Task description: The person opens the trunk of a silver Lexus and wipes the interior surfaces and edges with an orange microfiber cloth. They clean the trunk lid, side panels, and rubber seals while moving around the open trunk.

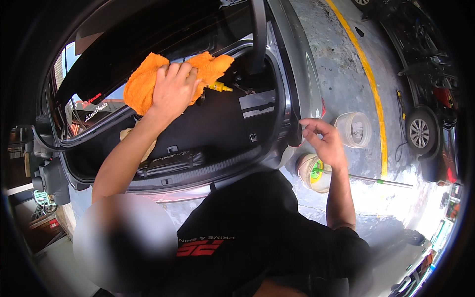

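An orange cloth (141,84) lies bunched under my left hand (173,86), whose fingers are bent over it above the open car trunk (208,123). From beneath the cloth's right side pokes a yellow nozzle-like tip (220,87); the rest of it is hidden. Beside the trunk's right edge, near the grey car body panel (304,74), is my right hand (324,141). Its index finger and thumb point left with a small gap between them, and I see nothing in them. The other fingers are curled.
A clear bucket (352,129) and another bucket (314,172) with a green item stand on the floor at right. A pole (381,182) extends from there. Beyond the yellow floor line (368,69) is a dark car (420,131). A grey panel (257,104) lies inside the trunk.
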Motion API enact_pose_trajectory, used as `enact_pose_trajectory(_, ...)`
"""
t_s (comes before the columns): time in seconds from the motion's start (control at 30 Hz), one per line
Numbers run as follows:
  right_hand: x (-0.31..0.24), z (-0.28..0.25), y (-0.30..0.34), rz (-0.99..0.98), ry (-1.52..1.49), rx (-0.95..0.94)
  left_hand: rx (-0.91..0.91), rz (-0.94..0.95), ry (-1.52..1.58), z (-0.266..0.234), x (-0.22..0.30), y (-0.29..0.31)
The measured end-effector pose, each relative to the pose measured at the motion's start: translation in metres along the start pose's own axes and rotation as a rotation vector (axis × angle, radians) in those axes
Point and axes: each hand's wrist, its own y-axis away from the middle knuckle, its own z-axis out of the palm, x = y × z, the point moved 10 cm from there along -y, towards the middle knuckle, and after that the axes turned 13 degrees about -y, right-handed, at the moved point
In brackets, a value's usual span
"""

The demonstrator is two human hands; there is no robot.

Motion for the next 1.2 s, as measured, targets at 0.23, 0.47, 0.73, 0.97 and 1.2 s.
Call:
enact_pose_trajectory(0.23, 0.000, 0.054, -0.008, -0.042, 0.069, -0.212, -0.133, 0.061, 0.132, 0.015, 0.047, -0.106)
enact_pose_trajectory(0.47, -0.004, 0.052, -0.011, 0.006, 0.127, -0.206, -0.224, 0.221, 0.194, 0.038, 0.057, -0.157)
enact_pose_trajectory(0.73, -0.043, 0.028, -0.031, -0.236, 0.261, -0.041, -0.189, 0.041, 0.236, 0.015, 0.039, -0.111)
enact_pose_trajectory(0.97, -0.087, 0.049, -0.137, -0.725, 0.775, 0.099, -0.125, 0.014, 0.252, 0.023, 0.039, -0.114)
enact_pose_trajectory(1.2, -0.058, 0.056, -0.205, -0.592, 0.841, 0.017, -0.162, -0.010, 0.341, 0.030, 0.041, -0.155)
